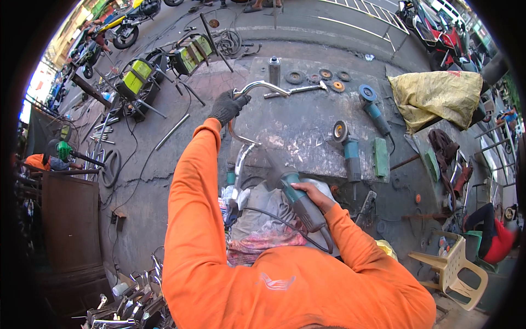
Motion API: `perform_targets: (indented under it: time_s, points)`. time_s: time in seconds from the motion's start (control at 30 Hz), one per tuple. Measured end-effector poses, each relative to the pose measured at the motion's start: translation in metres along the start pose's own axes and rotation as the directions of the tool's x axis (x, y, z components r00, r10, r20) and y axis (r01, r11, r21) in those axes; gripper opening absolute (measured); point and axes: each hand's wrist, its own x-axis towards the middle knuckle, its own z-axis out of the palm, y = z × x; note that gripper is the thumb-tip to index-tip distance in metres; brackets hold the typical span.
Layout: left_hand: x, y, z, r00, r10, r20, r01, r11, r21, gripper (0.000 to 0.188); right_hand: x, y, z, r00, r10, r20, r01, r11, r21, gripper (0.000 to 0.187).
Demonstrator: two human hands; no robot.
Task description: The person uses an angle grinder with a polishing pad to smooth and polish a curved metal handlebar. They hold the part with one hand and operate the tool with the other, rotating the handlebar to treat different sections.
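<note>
My left hand, in a dark grey glove, is closed around a bent, shiny metal tube. The tube curves above and below the glove, and its lower length runs down toward my lap. My bare right hand grips the body of a teal and dark angle grinder, held low in front of me. The grinder's head end is blurred, close to the tube's lower part; whether they touch I cannot tell. Over my lap lies a grey and pink cloth. A black cord crosses it.
Two more angle grinders lie to the right beside a green block. Ahead stand a spray can and several grinding discs. Green welding machines are at left, a yellow sack and plastic chair at right. Other people work nearby.
</note>
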Motion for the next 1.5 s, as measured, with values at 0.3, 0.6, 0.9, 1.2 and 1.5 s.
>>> perform_targets:
  time_s: [0.3,0.6,0.9,1.2,1.5]
  points:
    - [-0.062,0.026,0.029,0.924,0.381,0.031,-0.374,0.885,0.278,0.045,-0.006,0.013,0.010,0.998,0.045,-0.042,-0.044,0.998,0.035,0.049]
    - [-0.088,0.035,0.036,0.774,0.579,0.258,-0.632,0.735,0.245,0.038,0.021,-0.001,-0.016,0.994,0.097,-0.049,-0.099,0.993,-0.059,0.054]
    - [-0.078,0.026,0.055,0.631,0.771,-0.087,-0.609,0.562,0.560,0.015,0.022,-0.010,-0.009,0.972,0.226,-0.065,-0.220,0.972,0.086,0.059]
    - [-0.089,0.033,0.043,0.948,0.301,0.104,-0.317,0.855,0.411,0.021,0.022,-0.010,0.005,0.970,0.220,-0.106,-0.207,0.971,0.121,0.053]
    - [-0.109,0.052,0.068,0.932,0.324,0.162,-0.359,0.768,0.530,0.024,0.026,0.000,0.013,0.973,0.153,-0.174,-0.137,0.986,0.099,0.049]
